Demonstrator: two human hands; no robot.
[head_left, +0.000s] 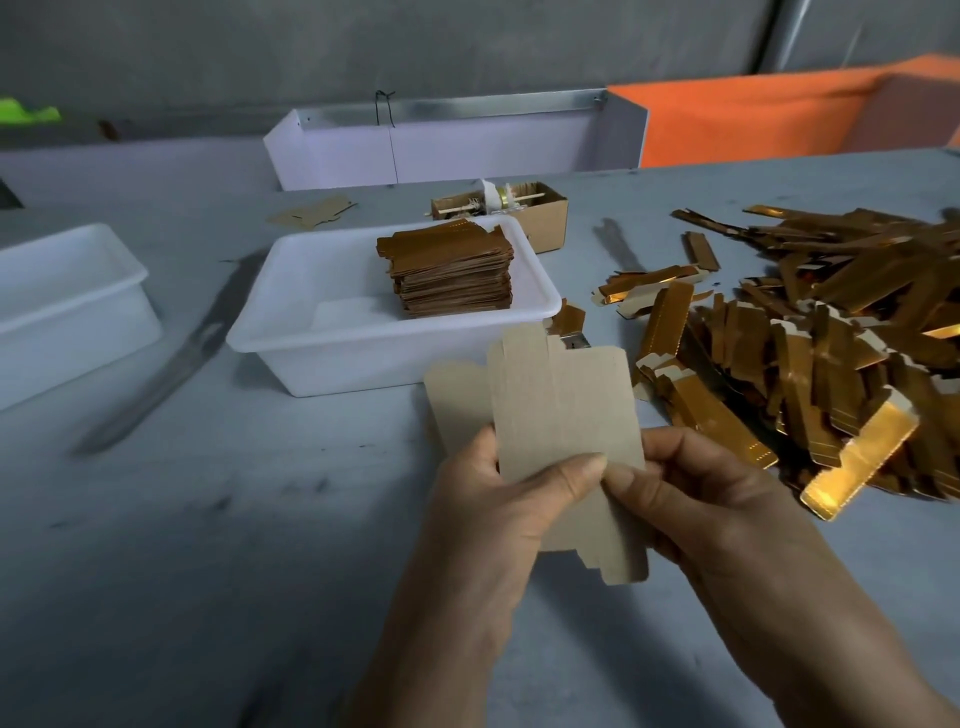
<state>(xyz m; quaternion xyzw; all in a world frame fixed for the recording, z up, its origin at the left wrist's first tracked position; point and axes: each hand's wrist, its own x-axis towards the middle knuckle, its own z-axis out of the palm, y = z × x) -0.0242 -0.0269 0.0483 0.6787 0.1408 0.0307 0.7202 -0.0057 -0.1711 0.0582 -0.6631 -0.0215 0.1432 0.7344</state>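
— Hands?
— Lower centre: left hand (488, 499) and right hand (696, 499) both pinch the flat cardboard blank (563, 410), thumbs on its face.
— Beyond?
— White tub (291, 332) holding stacked blanks (449, 267), centre; gold strips (831, 338) piled right.

Single head-worn wide-angle view, looking forward and down from the near edge of the surface (208, 519), very close over the left hand (488, 525) and right hand (701, 514) — low in the middle — white tub (363, 358) at mid distance, grey wall (467, 47) far across the top.
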